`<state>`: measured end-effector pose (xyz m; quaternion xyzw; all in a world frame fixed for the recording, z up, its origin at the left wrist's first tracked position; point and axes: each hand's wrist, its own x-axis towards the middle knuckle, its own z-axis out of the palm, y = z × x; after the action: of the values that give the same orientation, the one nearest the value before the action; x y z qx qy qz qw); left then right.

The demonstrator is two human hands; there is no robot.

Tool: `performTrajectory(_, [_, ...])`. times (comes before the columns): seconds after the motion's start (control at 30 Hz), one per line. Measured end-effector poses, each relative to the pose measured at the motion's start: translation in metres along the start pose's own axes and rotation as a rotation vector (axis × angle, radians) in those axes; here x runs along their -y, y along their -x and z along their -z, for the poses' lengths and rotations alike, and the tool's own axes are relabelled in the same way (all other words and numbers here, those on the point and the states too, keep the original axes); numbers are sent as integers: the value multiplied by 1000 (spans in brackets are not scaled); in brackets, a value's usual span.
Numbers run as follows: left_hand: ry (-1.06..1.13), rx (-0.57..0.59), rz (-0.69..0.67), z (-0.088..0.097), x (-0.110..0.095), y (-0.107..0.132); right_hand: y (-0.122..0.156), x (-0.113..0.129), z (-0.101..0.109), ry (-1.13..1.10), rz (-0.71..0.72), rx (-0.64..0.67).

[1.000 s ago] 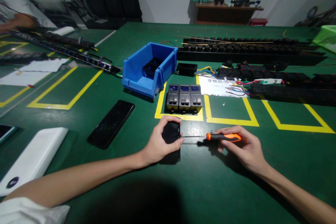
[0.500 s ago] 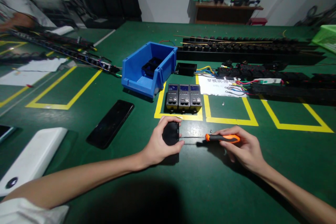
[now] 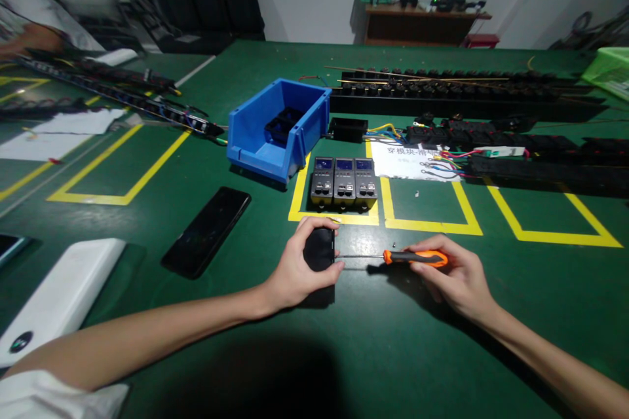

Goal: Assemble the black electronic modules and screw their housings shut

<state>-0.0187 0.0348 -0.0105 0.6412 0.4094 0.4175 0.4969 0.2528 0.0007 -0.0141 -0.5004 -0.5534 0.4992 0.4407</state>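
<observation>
The left forearm comes in low from the near-left edge, bare and almost flat over the green table [image 3: 147,163], with the wrist straight. The left hand [image 3: 295,270] is cupped sideways around a small black module [image 3: 319,250]. The thumb curls over its far top edge and the fingers wrap its near side, a closed, firm hold that stands the block on the mat. This module sits nearer the person than the blue bin [image 3: 265,137] and slightly to the bin's right.

The right forearm slants in from the near-right corner, with the wrist a little bent. The right hand [image 3: 457,278] clasps the orange-and-black handle of a screwdriver [image 3: 410,256] between the thumb and the first fingers, and the other fingers are tucked beneath. The tool lies level, further right of the bin than the module. Its thin shaft points left and its tip is at the module's right face. Whether the tip is seated in a screw cannot be told.

Three grey modules [image 3: 343,182] stand side by side just near-right of the bin, between it and the held module. A black phone [image 3: 206,230] lies flat on the near-left side of the bin. A white slab [image 3: 63,298] lies further left and nearer still. To the bin's right are a printed sheet [image 3: 413,160] and long black power strips [image 3: 466,101].
</observation>
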Motion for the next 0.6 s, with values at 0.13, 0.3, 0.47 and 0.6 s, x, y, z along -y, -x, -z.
performTrajectory(0.13, [-28, -5, -2, 0, -1, -1, -1, 0, 0, 30, -7, -6])
performTrajectory(0.3, [-14, -5, -2, 0, -1, -1, 0, -1, 0, 49, -13, 1])
performTrajectory(0.47, [-24, 6, -3, 1, 0, -1, 2, -3, 2, 54, -16, 25])
performTrajectory(0.6, [-41, 11, -7, 1, 0, 0, 1, -4, 2, 50, -11, 36])
